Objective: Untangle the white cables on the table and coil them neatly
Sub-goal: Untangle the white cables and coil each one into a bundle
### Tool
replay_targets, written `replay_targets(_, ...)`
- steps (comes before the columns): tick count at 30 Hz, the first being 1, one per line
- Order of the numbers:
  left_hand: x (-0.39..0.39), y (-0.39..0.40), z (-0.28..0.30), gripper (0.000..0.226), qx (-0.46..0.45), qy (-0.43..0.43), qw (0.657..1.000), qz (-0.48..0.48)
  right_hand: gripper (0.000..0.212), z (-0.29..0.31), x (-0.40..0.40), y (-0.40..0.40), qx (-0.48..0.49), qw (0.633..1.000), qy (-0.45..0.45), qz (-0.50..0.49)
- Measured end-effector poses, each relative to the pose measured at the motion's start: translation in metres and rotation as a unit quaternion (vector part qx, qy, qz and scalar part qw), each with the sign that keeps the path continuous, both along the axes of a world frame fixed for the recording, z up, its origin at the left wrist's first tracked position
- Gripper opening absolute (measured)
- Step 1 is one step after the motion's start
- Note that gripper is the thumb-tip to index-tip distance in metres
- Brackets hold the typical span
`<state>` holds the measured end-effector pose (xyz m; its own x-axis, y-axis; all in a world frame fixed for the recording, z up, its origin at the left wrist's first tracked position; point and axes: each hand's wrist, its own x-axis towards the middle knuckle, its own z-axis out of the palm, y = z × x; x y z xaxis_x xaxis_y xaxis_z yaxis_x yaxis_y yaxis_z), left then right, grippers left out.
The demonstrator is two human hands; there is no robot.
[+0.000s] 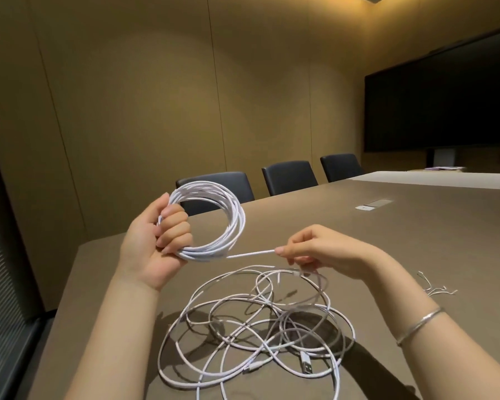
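My left hand is raised above the table and grips a round coil of white cable of several loops. A straight tail of that cable runs to the right, where my right hand pinches its end between thumb and forefinger. Below both hands a loose tangle of white cables lies spread on the brown table. A USB plug shows in the tangle near its front right.
A few thin white ties lie on the table right of my right wrist. A cable hatch sits in the table's middle. Three dark chairs line the far edge. A large dark screen hangs at the right.
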<state>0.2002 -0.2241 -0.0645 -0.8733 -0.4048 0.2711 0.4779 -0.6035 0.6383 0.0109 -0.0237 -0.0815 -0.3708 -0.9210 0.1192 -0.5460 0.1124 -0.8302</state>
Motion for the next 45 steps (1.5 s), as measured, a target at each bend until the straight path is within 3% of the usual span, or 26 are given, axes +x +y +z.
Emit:
replay_targets(2, 0.001, -0.01, -0.001, 0.043, -0.02, 0.021, 0.989, -0.146, 0.041, 0.001, -0.008, 0.008, -0.002, 1.0, -0.012, -0.026)
replay_targets(4, 0.005, -0.016, 0.002, 0.048, -0.039, 0.018, 0.979, -0.202, 0.039, 0.002, -0.015, 0.016, -0.019, 0.998, -0.041, -0.047)
replay_targets(7, 0.005, -0.006, 0.007, 0.043, -0.099, -0.041, 0.985, -0.132, 0.033, 0.004, -0.022, 0.02, -0.053, 0.994, -0.062, -0.078)
replay_targets(10, 0.005, 0.016, 0.012, 0.039, -0.137, -0.102, 0.985, 0.014, 0.018, 0.006, -0.023, 0.017, -0.094, 0.986, -0.074, -0.113)
replay_targets(14, 0.004, 0.021, 0.014, 0.041, -0.158, -0.134, 0.978, 0.038, 0.017, 0.013, -0.024, 0.018, -0.163, 0.959, -0.182, -0.141)
replay_targets(18, 0.001, 0.028, 0.013, 0.04, -0.242, -0.159, 0.955, 0.059, 0.012, 0.024, -0.007, 0.01, -0.199, 0.933, -0.241, -0.176)
replay_targets(21, -0.008, 0.038, 0.012, 0.039, -0.325, -0.191, 0.923, 0.082, 0.014, 0.035, 0.014, 0.001, -0.243, 0.917, -0.28, -0.148)
replay_targets(24, -0.019, 0.051, 0.012, 0.038, -0.354, -0.192, 0.908, 0.119, 0.028, 0.045, 0.037, -0.002, -0.248, 0.918, -0.301, -0.073)
replay_targets(27, -0.026, 0.059, 0.011, 0.038, -0.337, -0.166, 0.914, 0.156, 0.047, 0.044, 0.054, -0.008, -0.245, 0.928, -0.28, -0.029)
replay_targets(31, -0.031, 0.067, 0.01, 0.04, -0.329, -0.131, 0.913, 0.2, 0.058, 0.038, 0.069, -0.015, -0.3, 0.919, -0.25, -0.062)
replay_targets(36, -0.04, 0.081, 0.006, 0.042, -0.333, -0.116, 0.904, 0.244, 0.076, 0.024, 0.082, -0.031, -0.313, 0.933, -0.062, -0.167)
replay_targets(42, -0.037, 0.084, 0.005, 0.046, -0.348, -0.114, 0.888, 0.278, 0.071, 0.02, 0.088, -0.033, -0.321, 0.923, 0.067, -0.2)
replay_targets(45, -0.038, 0.081, 0.002, 0.052, -0.331, -0.118, 0.899, 0.261, 0.072, 0.02, 0.09, -0.033, -0.316, 0.929, 0.063, -0.181)
